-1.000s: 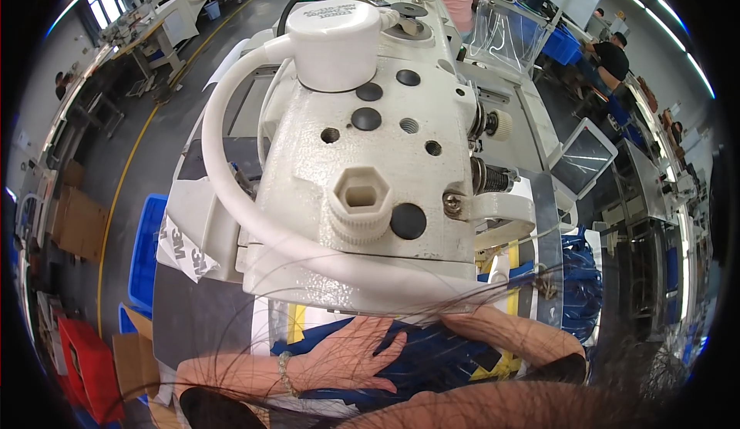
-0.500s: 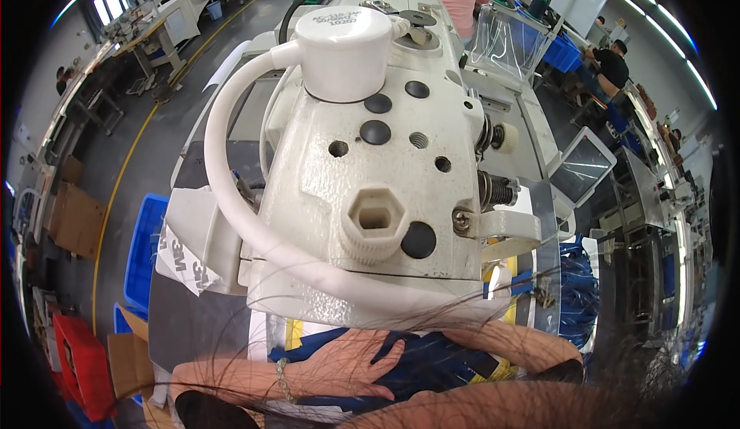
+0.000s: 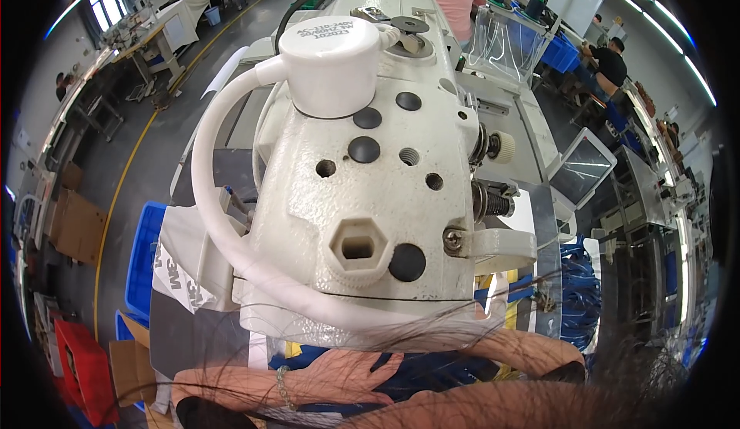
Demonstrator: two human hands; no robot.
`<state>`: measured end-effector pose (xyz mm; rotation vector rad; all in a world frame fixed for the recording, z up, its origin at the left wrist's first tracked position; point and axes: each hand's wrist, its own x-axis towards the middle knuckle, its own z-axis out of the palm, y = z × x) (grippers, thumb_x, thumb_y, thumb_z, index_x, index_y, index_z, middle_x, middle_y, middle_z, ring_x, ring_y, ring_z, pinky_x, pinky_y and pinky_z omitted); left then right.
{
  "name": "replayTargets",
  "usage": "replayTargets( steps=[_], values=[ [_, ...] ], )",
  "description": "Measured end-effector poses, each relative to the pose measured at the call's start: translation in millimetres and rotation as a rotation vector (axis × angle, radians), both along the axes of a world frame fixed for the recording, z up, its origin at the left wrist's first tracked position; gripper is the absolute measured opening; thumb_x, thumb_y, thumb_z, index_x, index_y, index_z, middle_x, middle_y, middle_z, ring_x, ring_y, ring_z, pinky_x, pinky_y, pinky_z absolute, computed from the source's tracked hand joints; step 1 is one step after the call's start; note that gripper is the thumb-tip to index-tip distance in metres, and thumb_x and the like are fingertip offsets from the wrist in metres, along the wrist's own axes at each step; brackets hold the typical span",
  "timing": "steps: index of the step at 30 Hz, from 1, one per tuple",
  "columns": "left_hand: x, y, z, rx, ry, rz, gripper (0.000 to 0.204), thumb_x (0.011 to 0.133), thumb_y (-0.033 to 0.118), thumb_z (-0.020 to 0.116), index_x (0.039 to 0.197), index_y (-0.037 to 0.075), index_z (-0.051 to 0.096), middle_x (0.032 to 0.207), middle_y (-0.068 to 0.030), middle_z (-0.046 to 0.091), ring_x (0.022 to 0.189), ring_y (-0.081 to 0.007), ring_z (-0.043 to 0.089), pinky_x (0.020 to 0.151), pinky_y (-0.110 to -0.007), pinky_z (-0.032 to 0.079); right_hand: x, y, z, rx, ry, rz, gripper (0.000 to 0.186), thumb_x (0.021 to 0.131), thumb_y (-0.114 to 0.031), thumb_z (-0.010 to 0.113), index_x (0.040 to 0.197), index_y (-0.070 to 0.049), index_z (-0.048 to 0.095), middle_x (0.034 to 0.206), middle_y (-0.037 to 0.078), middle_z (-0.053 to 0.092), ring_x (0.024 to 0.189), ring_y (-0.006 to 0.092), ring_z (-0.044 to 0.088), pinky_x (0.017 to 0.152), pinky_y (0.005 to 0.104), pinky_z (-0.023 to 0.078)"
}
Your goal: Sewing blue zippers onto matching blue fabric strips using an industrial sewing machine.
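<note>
A large white industrial sewing machine head [image 3: 370, 182] fills the middle of the view, seen from above, with a white hose [image 3: 212, 221] curving down its left side. Under its front edge lies blue fabric [image 3: 432, 371]. My left hand [image 3: 343, 375] rests flat on that fabric with the fingers spread, a bracelet on the wrist. My right forearm [image 3: 524, 348] crosses in from the right along the fabric; my right hand is hidden beneath the machine head and behind the left hand, so its grip cannot be seen.
Blue plastic crates [image 3: 142, 263] and a red crate [image 3: 81, 367] stand on the floor at left, beside cardboard boxes [image 3: 73, 225]. A small screen [image 3: 582, 171] sits right of the machine. More blue cloth [image 3: 582, 294] hangs at right. Other people work at tables in the background.
The camera has moved closer over the machine head, which now looks larger. My left hand stays flat on the blue fabric, shifted slightly toward the middle.
</note>
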<state>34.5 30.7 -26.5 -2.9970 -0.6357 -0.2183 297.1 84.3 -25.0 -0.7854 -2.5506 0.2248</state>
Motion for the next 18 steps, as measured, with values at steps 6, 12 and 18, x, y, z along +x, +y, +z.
replayTargets(
  steps=[6,12,18],
  values=[
    [2,-1,1,-0.52,0.02,0.041,0.047,0.089,0.026,0.041,0.13,0.003,0.045,0.133,-0.0291,0.045,0.121,-0.047,0.045,0.088,-0.061,0.043,1,1,0,-0.014,-0.008,0.013,0.037,0.074,-0.007,0.058,0.11,-0.003,0.063,0.117,0.01,0.061,0.107,0.0272,0.059,0.083,0.0398,0.049],
    [3,5,4,0.061,0.024,-0.007,0.042,0.088,0.023,0.042,0.126,0.008,0.05,0.128,-0.0271,0.05,0.111,-0.0449,0.054,0.08,-0.057,0.05,3,-2,4,-0.017,-0.015,-0.006,0.037,0.074,-0.007,0.058,0.11,-0.002,0.063,0.117,0.011,0.061,0.108,0.0273,0.059,0.087,0.0399,0.049],
    [2,6,1,0.262,-0.02,-0.009,0.035,0.087,0.019,0.046,0.119,0.009,0.057,0.122,-0.0259,0.056,0.105,-0.038,0.06,0.076,-0.048,0.054,-2,0,-1,-0.043,0.033,0.025,0.037,0.073,-0.007,0.058,0.11,-0.001,0.063,0.116,0.011,0.062,0.107,0.028,0.059,0.088,0.04,0.05]
  ],
)
